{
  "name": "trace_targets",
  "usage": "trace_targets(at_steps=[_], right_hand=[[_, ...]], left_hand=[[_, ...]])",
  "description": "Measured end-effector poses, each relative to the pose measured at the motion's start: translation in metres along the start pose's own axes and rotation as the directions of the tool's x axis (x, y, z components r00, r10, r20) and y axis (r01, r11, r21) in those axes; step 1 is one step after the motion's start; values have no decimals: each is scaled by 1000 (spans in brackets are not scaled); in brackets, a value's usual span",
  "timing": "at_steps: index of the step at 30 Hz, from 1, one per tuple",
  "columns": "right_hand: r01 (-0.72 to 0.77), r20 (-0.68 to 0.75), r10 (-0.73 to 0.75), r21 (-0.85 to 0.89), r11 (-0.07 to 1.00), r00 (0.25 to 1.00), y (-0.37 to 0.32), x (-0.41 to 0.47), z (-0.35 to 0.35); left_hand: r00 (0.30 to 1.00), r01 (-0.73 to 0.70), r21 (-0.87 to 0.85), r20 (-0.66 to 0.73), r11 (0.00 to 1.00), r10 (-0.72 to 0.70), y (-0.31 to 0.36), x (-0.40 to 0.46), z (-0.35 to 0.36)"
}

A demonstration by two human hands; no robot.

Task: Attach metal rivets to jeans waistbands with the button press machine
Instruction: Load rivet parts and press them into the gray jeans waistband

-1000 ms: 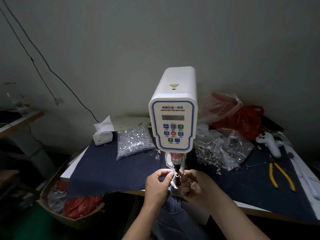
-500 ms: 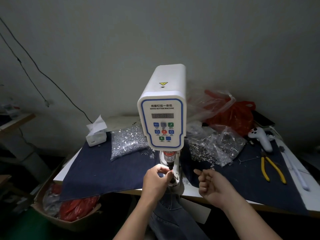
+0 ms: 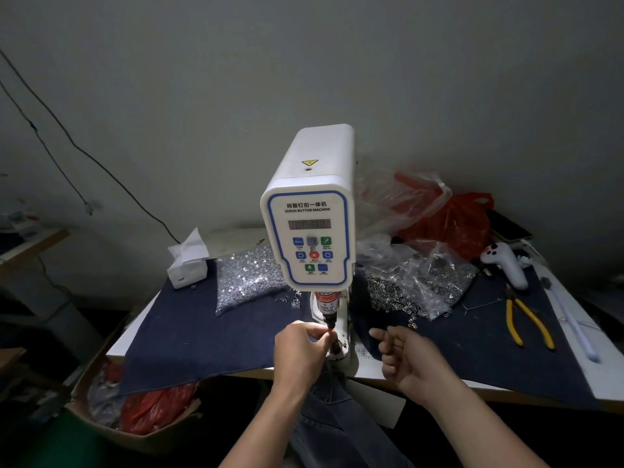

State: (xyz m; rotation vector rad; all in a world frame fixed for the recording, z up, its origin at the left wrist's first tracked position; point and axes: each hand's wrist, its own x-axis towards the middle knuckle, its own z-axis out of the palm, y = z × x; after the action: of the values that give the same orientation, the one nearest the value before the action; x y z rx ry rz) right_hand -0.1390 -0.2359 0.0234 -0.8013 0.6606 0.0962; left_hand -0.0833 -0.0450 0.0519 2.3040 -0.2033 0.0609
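The white servo button machine (image 3: pixel 309 231) stands at the middle of the table. Its dark punch (image 3: pixel 329 319) points down over the lower die. My left hand (image 3: pixel 297 352) is pinched right at the die under the punch tip and holds the jeans waistband there; the contact point is hidden by my fingers. The jeans (image 3: pixel 337 420) hang down from the die below the table edge. My right hand (image 3: pixel 405 359) is off to the right of the machine, fingers loosely curled, nothing visible in it. No single rivet can be made out at the die.
A clear bag of silver rivets (image 3: pixel 250 282) lies left of the machine; another bag with loose ring parts (image 3: pixel 415 285) lies right. Yellow pliers (image 3: pixel 526 322), a white controller (image 3: pixel 506 265) and a red plastic bag (image 3: pixel 452 221) sit further right. A tissue box (image 3: pixel 187 265) sits back left.
My right hand has left the die and drawn back to the right. My left hand has stayed pinched at the die.
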Motion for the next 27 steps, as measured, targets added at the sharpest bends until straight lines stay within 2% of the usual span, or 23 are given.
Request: trace_targets(at_steps=[4, 6, 7, 8, 9, 11, 12, 14, 16, 18, 21, 23, 24, 25, 26, 27], right_hand=[[59, -9, -60, -128, 990, 998, 5, -9, 4], [110, 22, -108, -280, 954, 994, 6, -19, 9], [150, 66, -135, -403, 903, 989, 7, -26, 10], [217, 144, -164, -550, 806, 976, 7, -34, 11], [314, 256, -186, -679, 663, 949, 9, -40, 10], [521, 493, -176, -764, 380, 852, 17, -46, 9], [585, 568, -152, -752, 305, 809, 21, -47, 8], [643, 643, -106, -712, 280, 758, 27, -51, 10], [644, 655, -100, -685, 339, 749, 29, -54, 13], [661, 663, -126, -672, 333, 738, 27, -54, 14], [711, 699, -163, -642, 287, 697, 25, -55, 14], [737, 713, -225, -574, 358, 665, 23, -58, 14], [740, 709, -261, -532, 411, 655, 23, -59, 13], [739, 696, -300, -497, 455, 653, 21, -59, 13], [732, 678, -332, -466, 496, 656, 20, -59, 12], [732, 661, -360, -451, 510, 658, 17, -59, 11]], left_hand=[[1000, 19, -14, 15, 1000, -19, -1, -1, 0], [999, 28, -76, 36, 997, -26, -4, -2, -2], [998, 34, -154, 63, 988, -24, -6, -4, -3], [994, 51, -259, 106, 964, -24, -10, -8, -5], [987, 82, -367, 158, 927, -24, -13, -12, -7], [964, 183, -543, 265, 819, -40, -17, -22, -13], [953, 225, -605, 301, 764, -43, -18, -26, -16], [938, 275, -704, 347, 655, -21, -17, -30, -23], [924, 295, -781, 380, 550, 44, -13, -30, -33], [913, 299, -840, 390, 454, 122, -9, -30, -40], [888, 311, -867, 411, 389, 206, -7, -30, -45], [874, 296, -850, 425, 436, 235, -6, -30, -48], [878, 232, -816, 410, 530, 246, -8, -29, -50], [884, 115, -729, 385, 674, 265, -11, -27, -53], [864, -15, -601, 395, 799, 313, -14, -24, -55], [812, -128, -464, 458, 876, 361, -16, -22, -56]])
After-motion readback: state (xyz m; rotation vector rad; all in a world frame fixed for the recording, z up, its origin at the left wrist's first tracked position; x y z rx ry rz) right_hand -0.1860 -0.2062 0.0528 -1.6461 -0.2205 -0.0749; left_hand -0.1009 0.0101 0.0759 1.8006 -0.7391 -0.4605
